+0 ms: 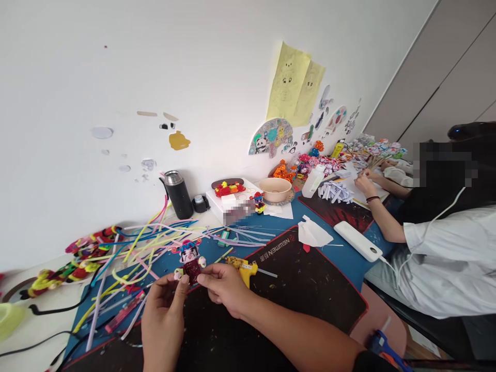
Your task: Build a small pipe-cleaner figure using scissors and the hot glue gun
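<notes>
A small pipe-cleaner figure [189, 257] with a blue and red headpiece, a white face and a dark red body is held upright over the black mat. My left hand [165, 310] is closed on its lower left side, thumb in front. From the right, my right hand [227, 288] pinches the body near the figure's right arm. Fingers cover the lower part of the figure. Just behind my right hand lies a yellow hot glue gun [247, 269], partly hidden by it. Loose coloured pipe cleaners [145, 253] spread behind and left of my left hand.
A black thermos [179, 196] and a beige bowl [276, 190] stand near the wall. Finished figures [72, 271] lie at the left beside black cables. Crumpled tissue [312, 232] and a white power bank [357, 241] lie right. Another person's hands [366, 185] work farther right.
</notes>
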Demonstrator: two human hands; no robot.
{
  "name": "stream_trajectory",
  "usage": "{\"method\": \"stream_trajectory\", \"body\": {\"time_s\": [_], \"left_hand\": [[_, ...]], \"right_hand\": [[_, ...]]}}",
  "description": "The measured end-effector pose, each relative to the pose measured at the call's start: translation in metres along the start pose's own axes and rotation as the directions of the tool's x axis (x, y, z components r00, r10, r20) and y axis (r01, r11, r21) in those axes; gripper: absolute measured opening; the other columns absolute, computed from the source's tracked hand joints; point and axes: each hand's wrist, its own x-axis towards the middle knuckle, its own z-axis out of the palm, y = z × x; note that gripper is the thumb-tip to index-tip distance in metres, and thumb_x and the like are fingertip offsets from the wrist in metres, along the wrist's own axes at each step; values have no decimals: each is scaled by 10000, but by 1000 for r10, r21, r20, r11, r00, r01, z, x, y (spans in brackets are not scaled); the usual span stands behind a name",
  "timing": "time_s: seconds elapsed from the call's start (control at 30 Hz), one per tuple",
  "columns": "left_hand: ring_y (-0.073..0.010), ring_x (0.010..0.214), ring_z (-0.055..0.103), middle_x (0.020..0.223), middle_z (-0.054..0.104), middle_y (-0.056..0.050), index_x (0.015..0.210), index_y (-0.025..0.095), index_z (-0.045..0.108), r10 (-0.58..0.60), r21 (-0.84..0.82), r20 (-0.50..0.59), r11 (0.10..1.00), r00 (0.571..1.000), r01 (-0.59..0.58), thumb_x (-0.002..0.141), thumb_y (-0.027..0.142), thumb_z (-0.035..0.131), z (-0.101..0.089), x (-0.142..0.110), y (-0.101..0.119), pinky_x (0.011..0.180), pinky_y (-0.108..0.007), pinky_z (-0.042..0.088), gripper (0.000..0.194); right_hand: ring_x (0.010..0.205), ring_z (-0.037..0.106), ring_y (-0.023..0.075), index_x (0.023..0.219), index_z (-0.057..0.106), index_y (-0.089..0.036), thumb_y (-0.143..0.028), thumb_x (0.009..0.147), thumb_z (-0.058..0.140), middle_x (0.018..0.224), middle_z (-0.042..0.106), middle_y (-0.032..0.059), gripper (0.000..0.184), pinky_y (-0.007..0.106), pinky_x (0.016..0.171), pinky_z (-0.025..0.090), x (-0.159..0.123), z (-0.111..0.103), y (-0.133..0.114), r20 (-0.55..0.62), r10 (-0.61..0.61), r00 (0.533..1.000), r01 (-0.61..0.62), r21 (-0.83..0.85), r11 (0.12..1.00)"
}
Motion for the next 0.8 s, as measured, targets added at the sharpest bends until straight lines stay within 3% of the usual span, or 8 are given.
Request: {"method": "stream_trajectory", "body": {"time_s": [0.43,0.8], "left_hand": [[-270,832,716,941,770,-44,980,241,702,7,11,-7,1000,1000,-7,673,754,879,1,-1,3,743,-405,587,624],[-273,835,722,932,771,-46,979,236,703,-3,-7,7,1000,1000,3,662,769,887,0,0,2,755,-408,584,647]], "right_hand": [[422,286,27,899,717,-159,-663,586,1022,632,563,-87,666,280,456,159,1,-5,6,-8,2,1000,-2,-17,1000],[405,274,32,888,709,-158,-691,585,1015,564,526,-105,685,285,458,144,0,-3,4,10,-11,1000,11,-17,1000]]}}
